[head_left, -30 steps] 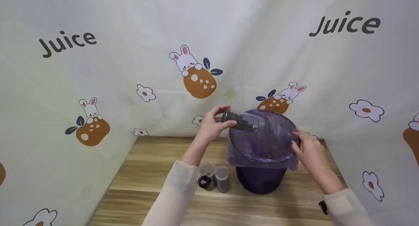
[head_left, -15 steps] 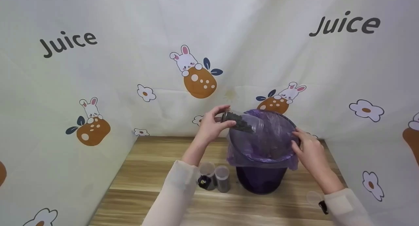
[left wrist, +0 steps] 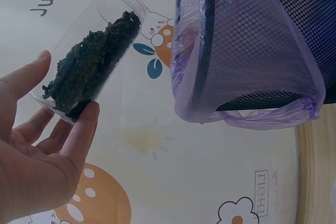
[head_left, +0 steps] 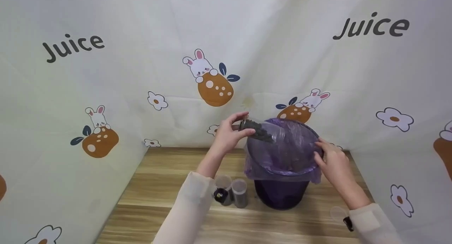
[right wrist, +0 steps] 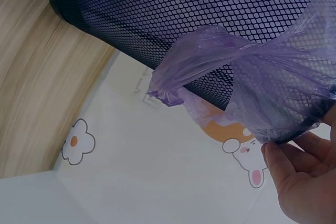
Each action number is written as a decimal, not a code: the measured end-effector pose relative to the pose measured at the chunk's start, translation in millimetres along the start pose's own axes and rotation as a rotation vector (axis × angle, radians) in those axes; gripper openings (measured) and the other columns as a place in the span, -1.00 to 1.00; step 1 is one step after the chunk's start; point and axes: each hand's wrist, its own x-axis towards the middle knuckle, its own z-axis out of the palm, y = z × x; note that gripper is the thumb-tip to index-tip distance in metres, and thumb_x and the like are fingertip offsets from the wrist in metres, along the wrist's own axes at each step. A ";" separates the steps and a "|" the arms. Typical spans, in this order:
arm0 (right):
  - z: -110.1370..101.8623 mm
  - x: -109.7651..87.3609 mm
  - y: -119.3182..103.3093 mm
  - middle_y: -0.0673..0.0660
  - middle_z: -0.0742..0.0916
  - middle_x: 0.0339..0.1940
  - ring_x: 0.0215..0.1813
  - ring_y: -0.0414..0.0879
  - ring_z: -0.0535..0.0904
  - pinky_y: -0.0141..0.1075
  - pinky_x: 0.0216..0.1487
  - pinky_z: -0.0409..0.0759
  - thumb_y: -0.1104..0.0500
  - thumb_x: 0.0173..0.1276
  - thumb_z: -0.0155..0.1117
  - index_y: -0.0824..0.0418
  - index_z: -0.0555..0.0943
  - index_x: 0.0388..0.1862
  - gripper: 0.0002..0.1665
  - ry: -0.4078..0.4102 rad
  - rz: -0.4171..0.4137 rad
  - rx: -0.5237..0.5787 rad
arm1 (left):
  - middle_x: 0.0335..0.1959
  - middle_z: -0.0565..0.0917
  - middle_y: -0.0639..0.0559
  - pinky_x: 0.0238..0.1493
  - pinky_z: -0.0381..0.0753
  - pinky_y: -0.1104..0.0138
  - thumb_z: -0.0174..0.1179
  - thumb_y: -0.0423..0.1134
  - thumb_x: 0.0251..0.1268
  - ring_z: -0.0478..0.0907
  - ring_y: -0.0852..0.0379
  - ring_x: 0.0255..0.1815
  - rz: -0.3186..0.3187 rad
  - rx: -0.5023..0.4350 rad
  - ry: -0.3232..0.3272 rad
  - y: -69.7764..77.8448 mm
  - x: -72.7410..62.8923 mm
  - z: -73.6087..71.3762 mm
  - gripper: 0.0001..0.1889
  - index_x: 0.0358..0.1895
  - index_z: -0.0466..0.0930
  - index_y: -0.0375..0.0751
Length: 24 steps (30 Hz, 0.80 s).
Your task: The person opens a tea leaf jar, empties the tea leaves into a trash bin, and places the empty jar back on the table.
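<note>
My left hand grips a clear plastic jar near its base, thumb on one side and fingers on the other. Dark green crinkled flakes lie along the jar's lower side. Tipped over, the jar points its mouth rightward and overlaps the bin's left rim in the head view. A purple plastic bag lines the dark mesh bin, its edge folded down outside. At the bin's right rim, my right hand pinches the rim and bag between thumb and fingers.
Two clear cylindrical containers with dark contents, a left one and a right one, stand on the wooden table left of the bin. A clear round lid lies by the right sleeve. Printed cloth hangs behind.
Within the jar, the front end of the flakes has shifted slightly back toward its base. Both hands and the bin stay almost still.
</note>
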 end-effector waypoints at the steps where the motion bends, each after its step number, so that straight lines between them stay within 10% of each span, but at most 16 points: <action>1: 0.2 0.0 0.1 0.41 0.61 0.26 0.25 0.40 0.53 0.25 0.23 0.52 0.29 0.35 0.23 0.45 0.61 0.11 -0.61 0.001 -0.003 -0.001 | 0.33 0.52 -0.22 0.10 0.70 0.26 0.39 -0.34 0.20 0.65 -0.14 0.17 -0.001 0.001 0.001 0.8 0.4 0.1 -0.39 0.35 0.47 -0.22; 24: 0.1 0.1 0.5 0.40 0.61 0.27 0.26 0.38 0.53 0.24 0.24 0.51 0.28 0.36 0.22 0.44 0.59 0.15 -0.59 -0.013 0.013 0.006 | 0.33 0.52 -0.24 0.16 0.68 0.20 0.40 -0.36 0.18 0.61 -0.18 0.21 0.000 0.024 0.002 5.9 6.9 0.1 -0.38 0.35 0.48 -0.22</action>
